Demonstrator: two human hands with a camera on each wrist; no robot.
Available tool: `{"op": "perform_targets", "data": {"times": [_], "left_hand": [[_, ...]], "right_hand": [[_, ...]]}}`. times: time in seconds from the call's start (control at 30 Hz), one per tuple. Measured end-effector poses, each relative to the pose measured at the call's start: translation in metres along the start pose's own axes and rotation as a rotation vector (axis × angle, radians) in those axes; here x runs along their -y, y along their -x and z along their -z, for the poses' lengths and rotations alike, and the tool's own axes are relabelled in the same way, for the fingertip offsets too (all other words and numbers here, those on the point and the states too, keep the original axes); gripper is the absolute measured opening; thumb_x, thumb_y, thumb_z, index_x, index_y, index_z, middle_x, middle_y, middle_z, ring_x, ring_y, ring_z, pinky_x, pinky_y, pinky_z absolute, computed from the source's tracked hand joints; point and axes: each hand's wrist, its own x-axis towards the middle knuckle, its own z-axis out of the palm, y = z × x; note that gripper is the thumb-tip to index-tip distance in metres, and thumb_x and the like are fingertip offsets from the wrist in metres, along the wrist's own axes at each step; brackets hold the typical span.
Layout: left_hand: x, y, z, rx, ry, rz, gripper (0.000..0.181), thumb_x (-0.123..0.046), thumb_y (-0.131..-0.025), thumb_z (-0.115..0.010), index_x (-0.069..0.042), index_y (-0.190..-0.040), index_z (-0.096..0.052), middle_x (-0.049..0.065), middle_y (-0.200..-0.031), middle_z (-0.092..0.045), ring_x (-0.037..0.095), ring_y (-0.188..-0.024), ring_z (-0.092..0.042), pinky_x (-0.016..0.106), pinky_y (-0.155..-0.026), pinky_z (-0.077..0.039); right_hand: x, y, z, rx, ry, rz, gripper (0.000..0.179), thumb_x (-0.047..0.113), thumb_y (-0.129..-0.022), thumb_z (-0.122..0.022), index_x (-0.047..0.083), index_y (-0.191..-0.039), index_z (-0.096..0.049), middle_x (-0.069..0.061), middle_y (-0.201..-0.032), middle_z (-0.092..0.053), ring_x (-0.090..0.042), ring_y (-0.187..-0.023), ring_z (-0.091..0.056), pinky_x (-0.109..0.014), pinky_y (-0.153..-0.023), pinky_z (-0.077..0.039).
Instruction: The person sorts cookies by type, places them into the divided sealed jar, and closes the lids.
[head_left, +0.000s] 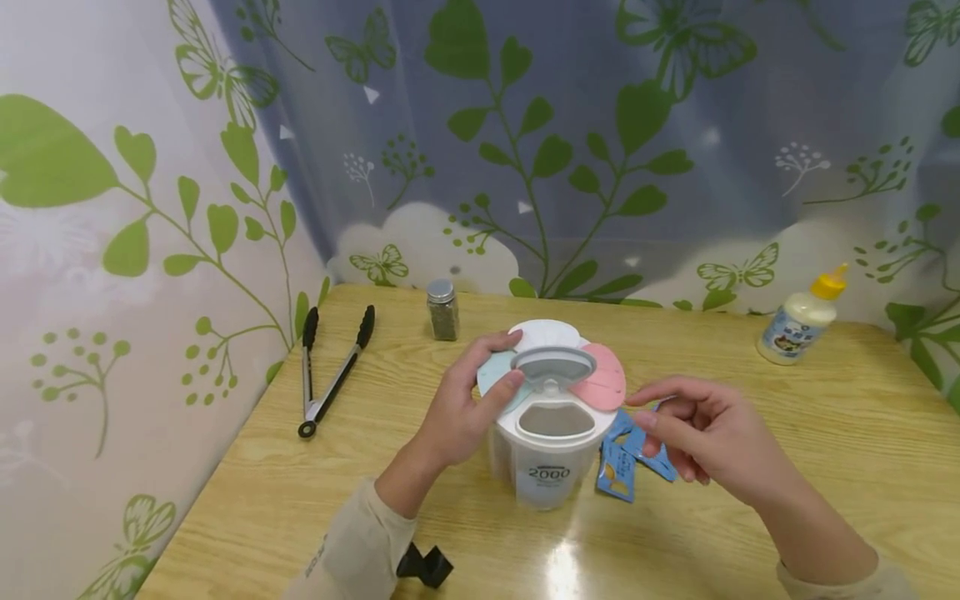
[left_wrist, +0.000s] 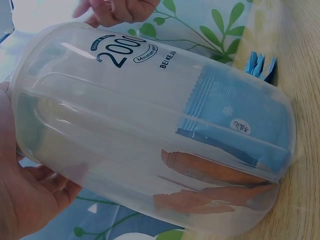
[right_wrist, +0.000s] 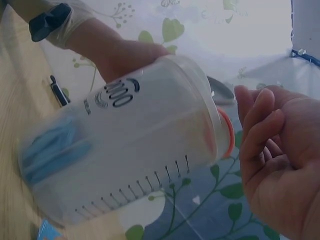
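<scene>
- On the wooden table [head_left: 840, 467], in front of the person, stands a clear storage container [head_left: 550, 492] marked "2000", its grey-rimmed flap [head_left: 551, 371] raised over an opening nearest the person.
- The left hand [head_left: 461, 404] grips the container's top from the side, thumb over the pale blue lid [head_left: 491, 372].
- The right hand [head_left: 712, 433] hangs just beside the pink lid [head_left: 602, 379], fingers loosely bent; I see nothing between them.
- Loose blue packets [head_left: 617, 471] lie on the table, right beside the container; blue sachets [left_wrist: 232, 117] and orange ones [left_wrist: 215, 170] show inside, low behind the wall.
- I'd judge the step in hand to be filling the opened compartment, partway along.
- The next move seems to call for the right hand to dip, pinch a packet and lift it over the opening, while the left keeps the container steady.
</scene>
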Motion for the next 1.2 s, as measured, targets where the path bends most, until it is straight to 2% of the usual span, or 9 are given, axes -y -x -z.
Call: {"op": "perform_targets", "data": {"times": [0.2, 0.3, 0.47, 0.6, 0.73, 0.9, 1.03, 1.2], "left_hand": [[0.001, 0.000, 0.000, -0.005, 0.005, 0.000, 0.043, -0.027, -0.100, -0.057, -0.003, -0.136, -0.054, 0.010, -0.146, -0.055, 0.026, -0.144, -0.042, 0.045, -0.119, -0.034], [0.000, 0.000, -0.001, -0.001, 0.006, 0.003, 0.043, -0.025, -0.100, -0.058, -0.004, -0.137, -0.054, 0.011, -0.147, -0.055, 0.027, -0.144, -0.042, 0.046, -0.119, -0.034], [-0.001, 0.001, -0.002, 0.006, 0.005, 0.015, 0.042, -0.023, -0.100, -0.058, -0.005, -0.138, -0.053, 0.009, -0.148, -0.054, 0.026, -0.145, -0.040, 0.047, -0.119, -0.034], [-0.002, 0.000, -0.002, 0.005, 0.006, 0.018, 0.043, -0.024, -0.100, -0.058, -0.006, -0.138, -0.053, 0.008, -0.148, -0.053, 0.024, -0.145, -0.040, 0.047, -0.119, -0.034], [-0.001, 0.001, -0.001, 0.001, 0.007, 0.015, 0.042, -0.024, -0.100, -0.057, -0.006, -0.138, -0.053, 0.008, -0.148, -0.053, 0.025, -0.145, -0.040, 0.048, -0.118, -0.035], [-0.001, 0.001, -0.001, 0.001, 0.001, 0.021, 0.043, -0.024, -0.100, -0.057, -0.006, -0.138, -0.053, 0.008, -0.148, -0.053, 0.024, -0.145, -0.040, 0.048, -0.119, -0.034], [0.000, 0.001, -0.001, 0.001, 0.003, 0.021, 0.043, -0.026, -0.100, -0.057, -0.006, -0.138, -0.053, 0.008, -0.148, -0.053, 0.025, -0.145, -0.040, 0.048, -0.119, -0.034], [0.001, 0.000, -0.001, -0.002, 0.008, 0.016, 0.043, -0.027, -0.100, -0.057, -0.006, -0.138, -0.053, 0.009, -0.148, -0.053, 0.026, -0.145, -0.041, 0.049, -0.117, -0.036]], "right_hand": [[-0.013, 0.009, 0.017, 0.027, -0.032, 0.089, 0.035, -0.016, -0.094, -0.052, 0.009, -0.112, -0.068, 0.004, -0.074, -0.072, -0.022, -0.040, -0.040, -0.027, -0.030, -0.032], [-0.021, 0.015, 0.028, 0.040, -0.035, 0.107, 0.040, -0.019, -0.093, -0.049, 0.009, -0.114, -0.068, 0.003, -0.077, -0.073, -0.022, -0.042, -0.042, -0.029, -0.031, -0.033], [-0.039, 0.020, 0.045, 0.033, -0.047, 0.081, 0.036, -0.017, -0.095, -0.047, 0.005, -0.115, -0.067, 0.001, -0.083, -0.075, -0.021, -0.045, -0.045, -0.037, -0.035, -0.033], [-0.056, 0.023, 0.059, 0.046, -0.044, 0.048, 0.036, -0.015, -0.097, -0.045, 0.005, -0.119, -0.065, 0.002, -0.089, -0.075, -0.018, -0.049, -0.049, -0.038, -0.038, -0.035], [-0.072, 0.025, 0.074, 0.014, -0.007, -0.018, 0.032, -0.010, -0.099, -0.047, 0.005, -0.124, -0.063, 0.004, -0.093, -0.074, -0.011, -0.054, -0.054, -0.036, -0.042, -0.038], [-0.087, 0.027, 0.089, -0.013, 0.014, -0.098, 0.032, -0.005, -0.100, -0.050, 0.009, -0.127, -0.062, 0.006, -0.096, -0.073, -0.011, -0.056, -0.055, -0.037, -0.044, -0.039], [-0.101, 0.029, 0.097, 0.018, 0.034, -0.142, 0.033, -0.004, -0.099, -0.054, 0.008, -0.129, -0.061, 0.007, -0.103, -0.073, -0.008, -0.058, -0.056, -0.038, -0.046, -0.039], [-0.120, 0.032, 0.106, 0.085, 0.004, -0.124, 0.038, -0.008, -0.097, -0.053, 0.002, -0.134, -0.057, 0.005, -0.113, -0.072, -0.002, -0.063, -0.059, -0.038, -0.047, -0.041]]}}
